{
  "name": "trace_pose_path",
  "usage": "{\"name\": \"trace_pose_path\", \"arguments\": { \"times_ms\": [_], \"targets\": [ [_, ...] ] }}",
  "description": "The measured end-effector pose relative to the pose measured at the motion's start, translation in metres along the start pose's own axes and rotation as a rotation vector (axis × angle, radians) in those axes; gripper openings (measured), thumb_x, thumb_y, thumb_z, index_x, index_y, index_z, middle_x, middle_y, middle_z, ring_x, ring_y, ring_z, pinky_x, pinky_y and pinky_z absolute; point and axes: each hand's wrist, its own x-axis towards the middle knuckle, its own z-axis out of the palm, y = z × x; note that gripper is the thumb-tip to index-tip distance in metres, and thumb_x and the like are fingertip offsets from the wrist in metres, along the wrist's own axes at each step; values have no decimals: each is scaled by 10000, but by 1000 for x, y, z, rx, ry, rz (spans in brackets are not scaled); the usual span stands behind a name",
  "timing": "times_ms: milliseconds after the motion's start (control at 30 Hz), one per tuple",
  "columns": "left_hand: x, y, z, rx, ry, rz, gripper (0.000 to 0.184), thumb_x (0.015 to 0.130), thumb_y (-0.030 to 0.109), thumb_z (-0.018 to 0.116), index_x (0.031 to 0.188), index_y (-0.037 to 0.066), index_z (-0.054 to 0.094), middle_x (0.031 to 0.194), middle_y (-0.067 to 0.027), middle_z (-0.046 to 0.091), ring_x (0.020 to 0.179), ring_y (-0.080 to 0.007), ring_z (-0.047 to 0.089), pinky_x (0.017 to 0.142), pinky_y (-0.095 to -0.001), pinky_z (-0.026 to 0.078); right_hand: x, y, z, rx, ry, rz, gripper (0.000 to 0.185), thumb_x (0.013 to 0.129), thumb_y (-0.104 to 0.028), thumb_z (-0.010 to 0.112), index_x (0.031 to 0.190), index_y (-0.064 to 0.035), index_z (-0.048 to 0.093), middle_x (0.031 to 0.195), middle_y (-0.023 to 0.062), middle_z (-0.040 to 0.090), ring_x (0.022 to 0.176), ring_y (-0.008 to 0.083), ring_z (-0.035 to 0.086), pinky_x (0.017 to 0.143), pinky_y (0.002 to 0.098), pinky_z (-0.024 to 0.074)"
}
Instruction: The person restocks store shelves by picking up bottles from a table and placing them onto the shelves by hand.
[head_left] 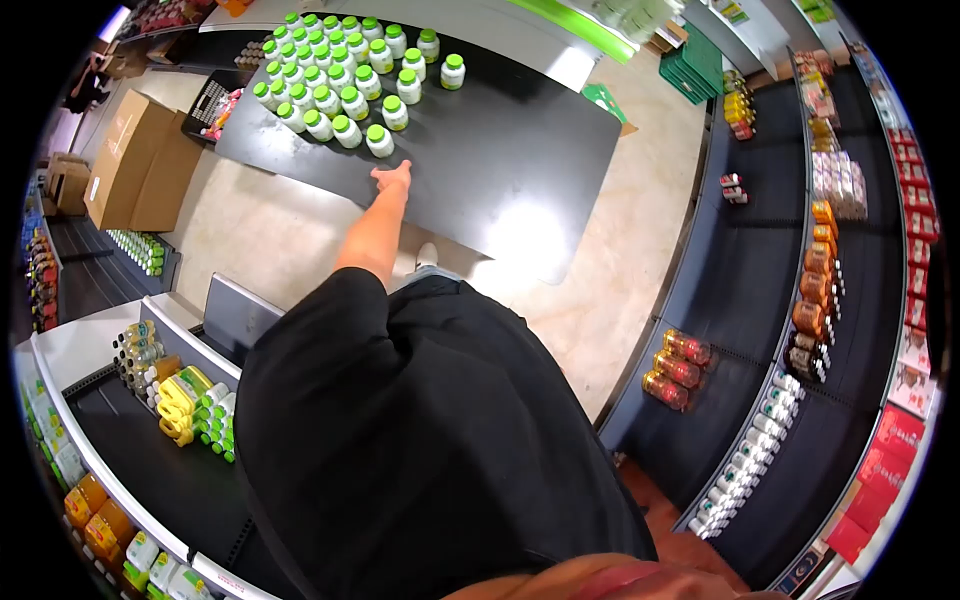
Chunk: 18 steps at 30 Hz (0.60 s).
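My left hand (pixel 392 178) reaches over the near edge of a black table (pixel 480 150), fingers apart and nothing seen in them. Just beyond its fingertips, a white bottle with a green cap (pixel 380 141) stands upright, apart from the hand. Behind and to the left, several more bottles of the same kind (pixel 325 100) stand in close rows. A few, such as the bottle at the right end (pixel 453 72), stand more loosely. My right hand is out of view.
Shelves with packaged goods (pixel 760 250) run along the right; another shelf unit (pixel 140 400) is at lower left. A cardboard box (pixel 135 165) and a black basket (pixel 208 105) stand left of the table. Green crates (pixel 692 68) are at the far right.
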Motion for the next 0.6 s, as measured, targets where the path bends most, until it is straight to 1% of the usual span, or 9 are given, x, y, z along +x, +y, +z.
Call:
{"name": "trace_pose_path", "arguments": {
  "times_ms": [33,100,167,233,300,367,433,467,600],
  "targets": [
    [0,11,-8,7,33,42,865,622,365,777,1314,87,337,1265,-224,474,1101,-359,521,949,-392,403,-8,-27,2,-8,-31,31,219,854,-222,614,906,-12,648,825,73,661,700,108,593,618,264,488],
    [24,10,-2,-43,16,182,829,622,352,780,1293,97,363,1215,-202,495,1138,-334,482,977,-412,388,-22,-73,-6,-104,-64,-242,215,858,-221,608,927,-20,636,816,77,659,695,125,601,605,273,492],
    [53,1,6,-129,8,276,804,606,342,794,1262,83,409,1217,-191,499,1137,-326,483,975,-399,389,-17,-113,-1,-49,-106,-311,217,860,-231,604,949,-33,619,804,83,657,673,143,608,569,281,486],
    [59,-1,0,-189,25,316,760,592,329,805,1218,64,464,1209,-173,511,1141,-316,477,971,-388,387,9,-144,14,165,-153,-176,229,860,-250,603,973,-52,597,790,91,654,635,164,616,508,290,470],
    [61,1,-2,-203,63,363,759,591,323,808,1215,58,467,1199,-169,517,1138,-315,478,968,-391,387,16,-195,24,104,-155,-146,262,854,-306,592,989,-83,570,799,108,656,549,169,611,403,257,372],
    [87,-5,12,-334,31,453,744,589,266,822,1210,51,473,1165,-162,525,1108,-303,491,948,-394,398,9,-249,39,137,-107,-105,225,846,-257,591,992,-88,573,800,106,657,559,167,615,413,248,377],
    [100,-5,17,-450,-26,545,728,597,218,822,1214,50,474,1166,-156,533,1085,-293,516,930,-385,413,12,-284,49,149,-125,-189,251,865,-246,571,1057,-85,558,854,81,653,637,149,619,489,238,402],
    [74,12,-4,-509,-103,503,730,601,190,820,1225,49,468,1180,-150,539,1068,-285,540,919,-377,425,13,-295,55,159,-135,-228,266,875,-240,561,1090,-84,551,880,68,651,676,140,621,528,233,415],
    [74,27,-18,-252,-147,553,691,614,222,805,1207,73,482,1127,-146,578,1071,-307,532,918,-388,421,-14,-325,67,175,-161,-424,247,859,-182,550,1077,-66,553,864,62,647,688,139,620,543,238,430]
  ]
}}
